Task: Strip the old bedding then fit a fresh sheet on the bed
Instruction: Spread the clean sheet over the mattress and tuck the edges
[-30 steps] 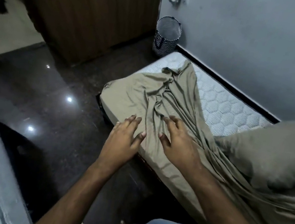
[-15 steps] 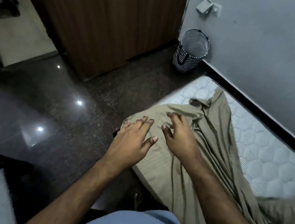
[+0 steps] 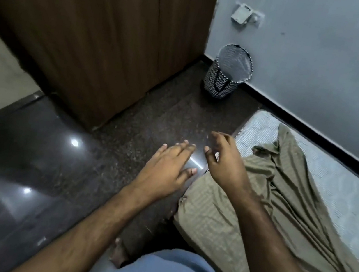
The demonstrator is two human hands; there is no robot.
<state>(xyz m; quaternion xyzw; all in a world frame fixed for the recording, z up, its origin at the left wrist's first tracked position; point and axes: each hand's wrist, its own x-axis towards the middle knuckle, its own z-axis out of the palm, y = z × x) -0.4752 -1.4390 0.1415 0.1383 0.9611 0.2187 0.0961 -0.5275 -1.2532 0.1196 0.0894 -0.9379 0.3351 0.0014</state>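
Hands first, in the head view: the left hand (image 3: 170,166) hovers over the dark floor (image 3: 55,162) just off the corner of the bed, its fingers (image 3: 183,147) stretched out and released, holding nothing. The right hand (image 3: 224,162) hangs just beside it above that same corner, fingers loosely curled and likewise empty, apart from the cloth below.

A second ago both hands were flat on the olive sheet (image 3: 258,196), further up the bed; half a second ago they were already sliding towards its end. Now they have lifted clear and reached the corner, and the view has swung with them, so the pillow has gone out of sight. My reading is that the person is heading for the corner of the sheet to pull it free, so stripping is only partly done.

That sheet lies bunched and creased along the near side of the mattress (image 3: 342,194), draped over the near edge, while the quilted far side along the wall lies bare.

Around it, the polished floor throws back spots of light. A wooden wardrobe (image 3: 95,34) stands at the left, a mesh bin (image 3: 228,72) sits in the corner against the grey-blue wall (image 3: 330,54), and a socket fitting (image 3: 244,15) is fixed above it.
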